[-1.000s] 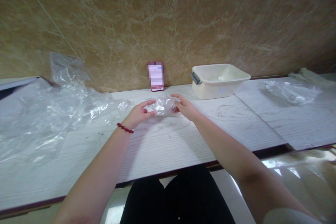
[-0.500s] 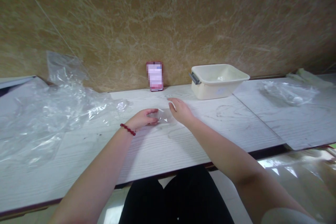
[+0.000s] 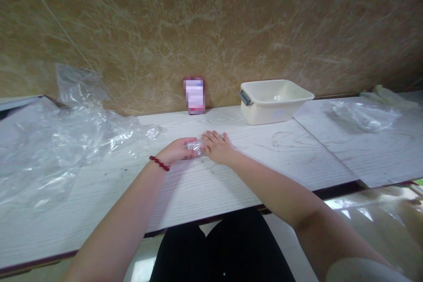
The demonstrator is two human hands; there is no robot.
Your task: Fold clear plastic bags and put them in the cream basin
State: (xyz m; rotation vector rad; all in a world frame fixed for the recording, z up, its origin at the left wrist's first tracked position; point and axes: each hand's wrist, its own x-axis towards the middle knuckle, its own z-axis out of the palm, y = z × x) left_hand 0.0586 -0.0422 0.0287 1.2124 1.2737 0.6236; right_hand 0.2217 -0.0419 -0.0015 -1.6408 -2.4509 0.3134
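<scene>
A small, crinkled piece of clear plastic film [image 3: 194, 146] lies on the white wood-grain table [image 3: 205, 194] between my hands. My left hand [image 3: 178, 150], with a red bead bracelet [image 3: 159, 163] at the wrist, grips its left side between thumb and fingers. Flat on the table at its right edge rests my right hand [image 3: 216, 146], palm down with fingers spread. Whether the film wraps anything inside, I cannot tell.
A large heap of clear plastic bags [image 3: 82, 128] covers the table's left part. At the back stand a phone-like device [image 3: 194, 95] with a blurred screen, against the wall, and a cream plastic bin [image 3: 272, 112]. More clear plastic [image 3: 365, 116] lies at the right.
My right hand has come down from above the film to lie flat beside it. The film has gone from smooth and spread to bunched near my left hand.
</scene>
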